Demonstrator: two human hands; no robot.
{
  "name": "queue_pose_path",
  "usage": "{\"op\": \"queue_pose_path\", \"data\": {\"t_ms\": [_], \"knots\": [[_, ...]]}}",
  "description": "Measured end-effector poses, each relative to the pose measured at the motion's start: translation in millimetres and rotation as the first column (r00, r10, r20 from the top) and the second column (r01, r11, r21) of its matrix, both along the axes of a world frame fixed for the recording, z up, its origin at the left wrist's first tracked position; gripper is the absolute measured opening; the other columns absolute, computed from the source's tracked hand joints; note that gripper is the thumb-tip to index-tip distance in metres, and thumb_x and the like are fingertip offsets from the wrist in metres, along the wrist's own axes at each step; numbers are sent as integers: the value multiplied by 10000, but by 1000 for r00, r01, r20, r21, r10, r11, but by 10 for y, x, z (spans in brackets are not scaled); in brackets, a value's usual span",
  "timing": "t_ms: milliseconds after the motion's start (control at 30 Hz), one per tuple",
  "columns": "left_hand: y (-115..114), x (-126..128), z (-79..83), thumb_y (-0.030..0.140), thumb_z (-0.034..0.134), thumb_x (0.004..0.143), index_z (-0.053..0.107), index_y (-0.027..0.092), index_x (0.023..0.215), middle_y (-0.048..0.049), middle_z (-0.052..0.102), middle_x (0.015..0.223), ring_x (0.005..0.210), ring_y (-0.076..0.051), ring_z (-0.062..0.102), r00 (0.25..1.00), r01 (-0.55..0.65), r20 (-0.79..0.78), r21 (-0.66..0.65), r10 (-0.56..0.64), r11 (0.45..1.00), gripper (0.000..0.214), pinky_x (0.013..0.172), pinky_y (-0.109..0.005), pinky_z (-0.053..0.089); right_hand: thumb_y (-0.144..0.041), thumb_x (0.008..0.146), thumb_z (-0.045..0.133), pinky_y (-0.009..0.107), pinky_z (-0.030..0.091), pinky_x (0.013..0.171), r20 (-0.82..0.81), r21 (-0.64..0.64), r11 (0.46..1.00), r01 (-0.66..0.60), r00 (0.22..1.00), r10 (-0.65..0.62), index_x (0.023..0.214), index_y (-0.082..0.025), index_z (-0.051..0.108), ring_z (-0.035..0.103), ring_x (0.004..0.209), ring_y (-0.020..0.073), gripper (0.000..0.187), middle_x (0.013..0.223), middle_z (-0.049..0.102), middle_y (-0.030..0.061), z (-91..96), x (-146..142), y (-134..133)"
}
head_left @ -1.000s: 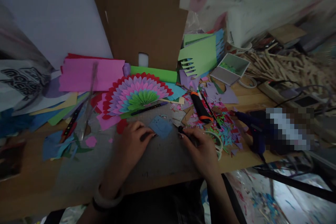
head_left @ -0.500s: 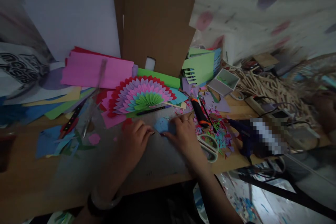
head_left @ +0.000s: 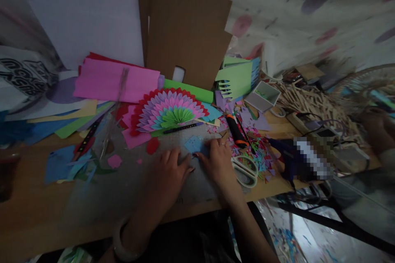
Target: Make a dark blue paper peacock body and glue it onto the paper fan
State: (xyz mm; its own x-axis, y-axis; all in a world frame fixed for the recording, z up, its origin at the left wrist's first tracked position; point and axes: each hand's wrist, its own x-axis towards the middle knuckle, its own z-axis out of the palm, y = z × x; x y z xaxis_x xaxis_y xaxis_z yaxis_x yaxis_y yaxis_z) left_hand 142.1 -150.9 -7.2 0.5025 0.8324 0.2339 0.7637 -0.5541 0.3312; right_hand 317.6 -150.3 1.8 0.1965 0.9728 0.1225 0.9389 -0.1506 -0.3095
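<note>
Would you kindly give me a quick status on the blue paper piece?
Left hand flat on the grey mat, open. Right hand open, fingertips on blue paper piece. Scissors lie just right of that hand.

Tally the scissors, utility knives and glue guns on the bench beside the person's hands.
White-handled scissors, beside the right hand: 1
Orange-and-black utility knife: 1
Dark blue glue gun: 1
Total: 3
</note>
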Motion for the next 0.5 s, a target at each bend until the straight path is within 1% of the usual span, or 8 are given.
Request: {"op": "queue_pose_path", "data": {"t_ms": [67,133,167,233,300,333,400,500], "knots": [[-75,0,-49,214,728,893,742,235,1208,-133,685,1125,961,-291,594,999,-8,-36,11,8,1000,315,775,-427,517,-333,829,778,457,450,844,-50,-1,1000,3,999,-3,923,-179,647,580,1020,362,223,1039,658,172,0,1,18],[-115,-7,-82,166,702,905,743,253,1208,-127,690,1119,955,-284,587,999,-6,-47,14,7,1000,317,769,-417,507,-309,779,808,423,444,811,-121,1,1000,1,993,0,873,-193,632,582,989,345,231,1010,659,149,20,24,50],[-119,-9,-86,149,693,908,759,258,1174,-119,696,1082,937,-281,585,999,-3,-43,13,4,1000,295,756,-413,501,-287,760,810,402,441,783,-165,4,1000,-2,986,3,841,-200,616,587,949,328,227,967,659,129,39,49,68],[-97,0,-70,151,693,908,795,263,1072,-97,695,983,891,-277,582,1000,-4,-19,2,4,1000,224,732,-406,492,-237,745,779,349,429,702,-271,12,1000,-16,962,19,772,-218,563,586,803,266,218,820,639,62,93,133,102],[-51,23,-37,183,710,904,811,264,968,-74,677,922,880,-266,583,1000,-19,21,-18,19,1000,145,735,-394,493,-230,753,727,302,407,614,-389,35,999,-23,921,35,738,-237,502,536,646,200,225,673,565,-14,163,267,118],[-25,39,-22,200,720,901,810,260,926,-62,666,907,883,-256,586,999,-29,40,-30,30,999,111,745,-383,496,-252,766,704,287,395,578,-443,57,998,-10,896,34,745,-244,480,506,597,179,225,636,527,-40,201,350,117],[20,74,-3,221,730,899,794,236,869,-46,648,891,885,-238,592,997,-43,61,-52,46,998,72,760,-365,501,-332,802,668,272,375,534,-530,117,991,63,848,9,781,-257,447,475,563,162,234,624,483,-62,270,524,93],[48,126,-9,208,682,929,752,193,840,-48,648,887,875,-239,596,999,-30,32,-54,31,998,114,767,-376,496,-430,836,635,273,375,514,-634,175,969,176,773,-26,788,-274,391,487,559,160,293,641,498,-55,337,735,18]]}}
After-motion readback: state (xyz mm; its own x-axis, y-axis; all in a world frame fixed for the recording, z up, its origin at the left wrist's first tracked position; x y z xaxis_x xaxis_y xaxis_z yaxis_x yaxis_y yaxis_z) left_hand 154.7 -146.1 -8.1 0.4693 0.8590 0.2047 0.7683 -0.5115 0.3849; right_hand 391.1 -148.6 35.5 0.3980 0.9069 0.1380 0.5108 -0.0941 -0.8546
